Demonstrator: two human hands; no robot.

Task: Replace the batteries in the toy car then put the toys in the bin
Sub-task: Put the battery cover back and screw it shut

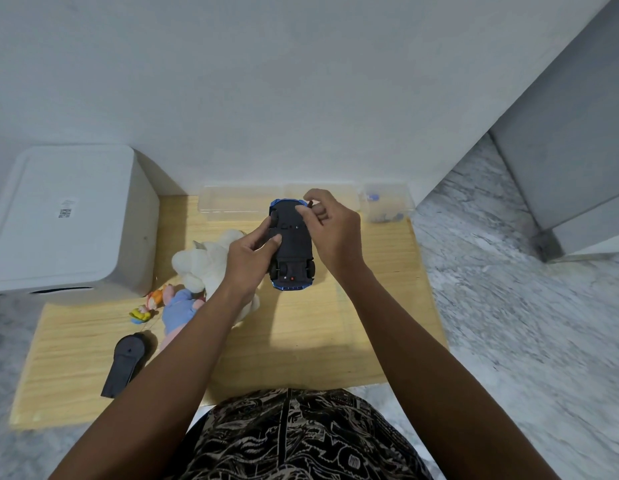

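Marble floor and a pale wall frame a low wooden bench (301, 341), where the toy car (291, 244) is held belly-up above it, its long axis running away from the person. Left hand (249, 258) grips its near left flank; right hand (330, 226) pinches a small tool at the far end's underside. A closed white bin (69, 220) sits left, soft toys (204, 261) beside it.

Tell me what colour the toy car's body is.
Blue; the toy car is upside down, black underside up, in the head view.
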